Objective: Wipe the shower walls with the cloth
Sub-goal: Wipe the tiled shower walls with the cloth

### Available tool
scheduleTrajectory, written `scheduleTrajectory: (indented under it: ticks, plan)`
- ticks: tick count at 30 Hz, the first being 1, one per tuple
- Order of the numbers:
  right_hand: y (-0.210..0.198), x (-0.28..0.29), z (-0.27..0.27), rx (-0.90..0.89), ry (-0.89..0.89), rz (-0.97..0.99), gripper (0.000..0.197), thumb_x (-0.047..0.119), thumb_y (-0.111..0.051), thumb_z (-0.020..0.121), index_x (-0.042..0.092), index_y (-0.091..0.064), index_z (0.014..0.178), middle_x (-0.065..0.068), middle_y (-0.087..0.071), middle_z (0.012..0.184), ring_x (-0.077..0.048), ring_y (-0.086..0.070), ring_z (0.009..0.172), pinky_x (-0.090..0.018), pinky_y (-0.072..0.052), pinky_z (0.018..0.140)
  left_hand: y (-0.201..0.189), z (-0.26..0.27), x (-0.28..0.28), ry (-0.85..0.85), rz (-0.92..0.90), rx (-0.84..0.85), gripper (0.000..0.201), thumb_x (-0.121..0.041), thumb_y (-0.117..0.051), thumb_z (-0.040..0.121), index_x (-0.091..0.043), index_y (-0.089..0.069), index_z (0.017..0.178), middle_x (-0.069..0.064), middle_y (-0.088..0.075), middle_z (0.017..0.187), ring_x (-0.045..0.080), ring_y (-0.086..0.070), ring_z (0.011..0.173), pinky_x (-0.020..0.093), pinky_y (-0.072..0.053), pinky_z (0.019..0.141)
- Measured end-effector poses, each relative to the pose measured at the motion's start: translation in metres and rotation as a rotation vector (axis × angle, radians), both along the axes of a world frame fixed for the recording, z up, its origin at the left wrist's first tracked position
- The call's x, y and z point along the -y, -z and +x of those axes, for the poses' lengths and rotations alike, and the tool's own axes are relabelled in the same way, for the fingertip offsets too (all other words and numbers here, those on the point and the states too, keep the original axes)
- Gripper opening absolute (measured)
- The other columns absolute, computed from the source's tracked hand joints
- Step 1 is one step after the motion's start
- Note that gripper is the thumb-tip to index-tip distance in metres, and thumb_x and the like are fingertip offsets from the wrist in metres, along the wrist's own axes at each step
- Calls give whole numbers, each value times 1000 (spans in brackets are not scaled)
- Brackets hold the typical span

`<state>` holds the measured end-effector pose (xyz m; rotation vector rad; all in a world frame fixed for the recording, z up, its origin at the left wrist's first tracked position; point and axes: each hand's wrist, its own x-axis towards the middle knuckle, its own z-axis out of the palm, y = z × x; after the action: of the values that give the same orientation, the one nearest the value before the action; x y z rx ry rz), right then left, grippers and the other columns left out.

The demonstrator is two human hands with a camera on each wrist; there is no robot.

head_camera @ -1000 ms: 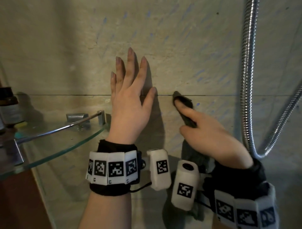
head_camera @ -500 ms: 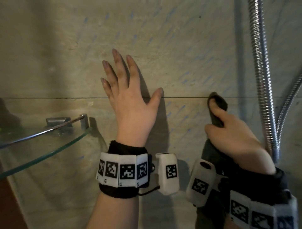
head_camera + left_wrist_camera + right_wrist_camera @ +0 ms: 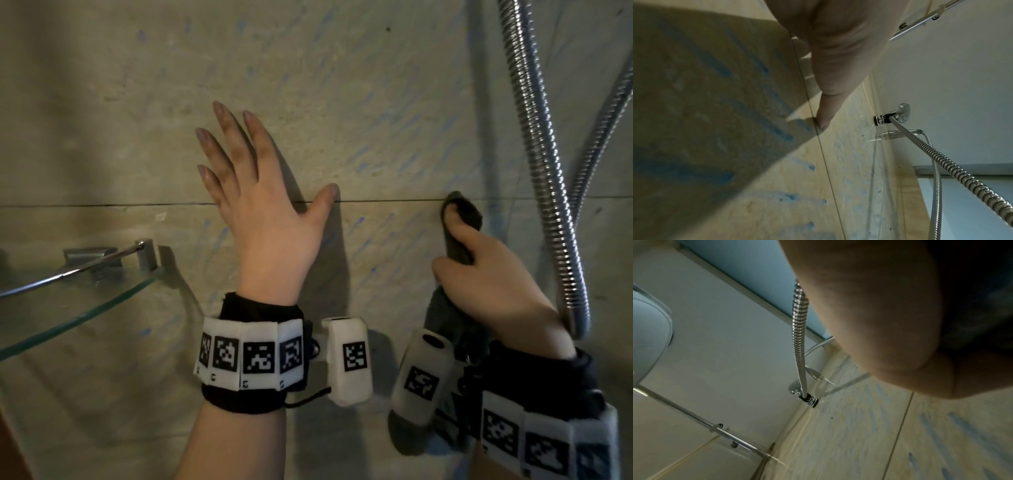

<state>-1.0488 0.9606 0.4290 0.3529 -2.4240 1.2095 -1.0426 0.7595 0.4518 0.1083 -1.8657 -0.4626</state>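
The right hand [image 3: 493,291] holds a dark grey cloth [image 3: 460,226], fingers curled round it; the forefinger is wrapped in the cloth's upper fold and presses that fold against the shower wall [image 3: 376,102] right at the thin horizontal grout line [image 3: 102,205]. The rest of the cloth hangs down under the palm toward the wrist. The left hand [image 3: 263,219] holds nothing: its fingers are straight and spread, palm laid flat on the wall, thumb stretched out to the right with its tip on the grout line. In the left wrist view that thumb [image 3: 824,120] touches the tile beside the line.

Nearest, both wrists wear black bands carrying white blocks printed with black square markers, each with a white camera pod on the inner side. The two hands sit side by side at about the same height, well apart, the left one toward the middle of the scene and the right one nearer the right edge.

At the near left a curved glass shelf [image 3: 68,318] juts from the wall, with a chrome rail [image 3: 75,270] above its edge fixed to a metal bracket.

Just right of the right hand a ribbed metal shower hose [image 3: 548,171] loops down along the wall. The tiles are beige, streaked with blue smears. Farther up, the wrist views show the hose running to a chrome shower head [image 3: 902,113] in a wall holder.
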Motion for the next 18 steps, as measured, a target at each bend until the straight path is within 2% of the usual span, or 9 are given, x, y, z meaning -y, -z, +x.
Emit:
scheduleTrajectory:
  ticks: [4, 5, 7, 8, 9, 11, 13, 16, 18]
  plan:
    - [4, 9, -2, -42, -90, 39, 69, 8, -54, 88, 35, -32, 147, 14, -39, 145, 6, -31, 125, 1, -19, 84, 0, -1, -3, -4, 11, -8, 108, -52, -67, 79, -4, -3, 151, 20, 10, 157, 40, 14, 143, 44, 12, 114]
    - [4, 8, -2, -35, -97, 11, 68, 6, -54, 88, 34, -34, 146, 16, -38, 144, 8, -29, 125, 1, -20, 88, 0, -2, -3, -5, 12, -10, 108, -52, -67, 79, -4, -3, 151, 20, 10, 157, 40, 14, 143, 44, 12, 114]
    - [4, 1, -4, -33, -40, -66, 68, 5, -55, 86, 32, -37, 145, 9, -45, 143, -3, -38, 129, -12, -31, 99, 0, -2, -3, -4, 12, -15, 108, -52, -68, 79, -4, -3, 151, 20, 10, 157, 40, 13, 143, 44, 12, 114]
    - [3, -4, -5, -35, 16, -89, 68, 6, -56, 85, 32, -37, 146, 3, -48, 141, -12, -45, 127, -19, -36, 98, 0, -3, -2, -1, 11, -18, 108, -52, -68, 79, -4, -3, 151, 21, 9, 157, 40, 13, 143, 44, 12, 114]
    - [2, -7, -5, -32, 67, -92, 69, 9, -56, 85, 33, -35, 147, -2, -49, 140, -18, -48, 124, -22, -37, 95, 0, -3, -2, 2, 12, -21, 108, -52, -68, 78, -4, -4, 151, 21, 9, 157, 40, 13, 143, 45, 11, 114]
    - [2, -9, -6, -34, 105, -67, 71, 13, -57, 86, 34, -31, 148, -5, -44, 145, -23, -45, 126, -25, -37, 96, 1, -3, -2, 4, 9, -28, 108, -52, -68, 78, -3, -5, 151, 22, 7, 157, 41, 11, 143, 46, 10, 114]
    - [1, -5, -4, -43, 79, -60, 71, 13, -57, 87, 34, -30, 149, -3, -42, 147, -21, -45, 127, -23, -36, 94, 0, -3, -2, 2, 7, -27, 108, -52, -68, 79, -3, -5, 151, 22, 7, 157, 41, 11, 143, 46, 10, 114]
    - [1, 3, -1, -58, -32, -81, 68, 9, -57, 85, 34, -36, 145, 3, -49, 142, -15, -47, 128, -29, -37, 106, 1, -2, -2, -3, 7, -27, 108, -54, -67, 79, -4, -4, 151, 20, 8, 158, 40, 12, 144, 44, 11, 114]
    - [0, 11, 3, -43, -117, -43, 67, 10, -56, 85, 39, -39, 142, 14, -48, 139, -6, -48, 124, -23, -38, 102, 1, -2, -2, -7, 3, -32, 107, -54, -66, 79, -5, -4, 152, 18, 7, 158, 38, 11, 144, 43, 10, 115]
